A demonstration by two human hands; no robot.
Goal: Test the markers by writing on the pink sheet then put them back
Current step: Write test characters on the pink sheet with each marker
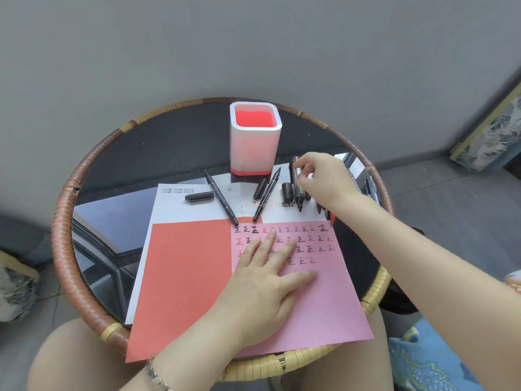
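The pink sheet (318, 303) lies at the near right of the round table, its top rows covered with written characters. My left hand (262, 280) rests flat on it, fingers spread. My right hand (321, 179) pinches the upper end of a thick black marker (297, 190), whose tip points down toward the white paper. A loose cap (288, 192) lies just left of that marker. Two thin black markers (221, 197) (266, 194) lie uncapped on the white paper (194, 207), with another cap (199, 196) at the left. The white-and-red pen holder (255, 139) stands behind them.
A red sheet (186, 277) lies left of the pink one. The table has a dark glass top and a woven rattan rim (72, 238). More marker parts lie partly hidden under my right wrist. My knees sit under the near edge.
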